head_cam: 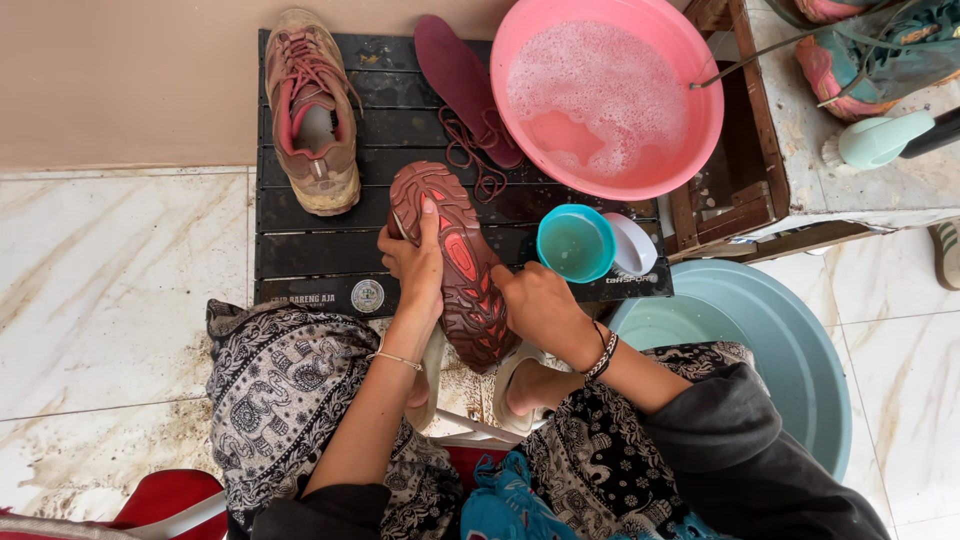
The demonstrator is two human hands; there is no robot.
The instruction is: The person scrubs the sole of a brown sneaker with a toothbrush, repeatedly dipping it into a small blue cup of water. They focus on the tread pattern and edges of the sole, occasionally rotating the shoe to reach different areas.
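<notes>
I see the left hand [412, 262] wrapped around the shoe [460, 265], fingers curled on its edge to keep the muddy red sole turned up over the black slatted table [300, 250], while the right hand [535, 305] grips its heel, fingers closed

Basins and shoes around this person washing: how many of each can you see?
Basins: 2, the pink basin and the teal basin.
Shoes: 3, the held shoe, the muddy shoe, the shoe on the bench.
Cups: 1, the teal cup.
Total: 6.
</notes>
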